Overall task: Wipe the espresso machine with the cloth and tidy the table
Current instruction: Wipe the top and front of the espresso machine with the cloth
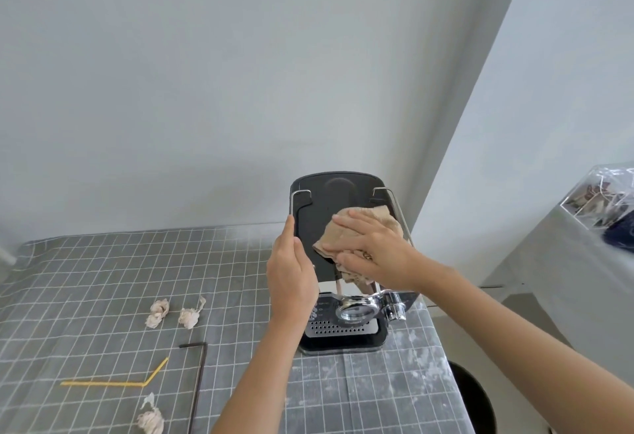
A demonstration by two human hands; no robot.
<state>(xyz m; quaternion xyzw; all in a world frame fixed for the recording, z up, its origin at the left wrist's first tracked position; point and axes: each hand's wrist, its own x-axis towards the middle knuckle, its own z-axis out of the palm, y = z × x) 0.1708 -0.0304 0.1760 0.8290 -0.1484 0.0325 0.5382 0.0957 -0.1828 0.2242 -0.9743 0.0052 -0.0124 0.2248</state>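
A black espresso machine [320, 203] with a chrome portafilter [360, 306] stands at the table's far right. My right hand [374, 248] lies flat on a beige cloth [374, 219] and presses it onto the machine's dark top. My left hand [291, 269] grips the machine's left edge. On the left of the grey checked tablecloth [103, 262] lie three crumpled tissues: two side by side [157, 311] [189, 315] and one near the front edge [150, 418]. A bent yellow straw [116, 380] and a bent dark straw [199, 378] lie between them.
White walls rise behind and to the right of the table. A dark round bin [475, 399] sits below the table's right edge. Beyond it, a grey cabinet [549, 272] carries a clear plastic box [600, 200] of items.
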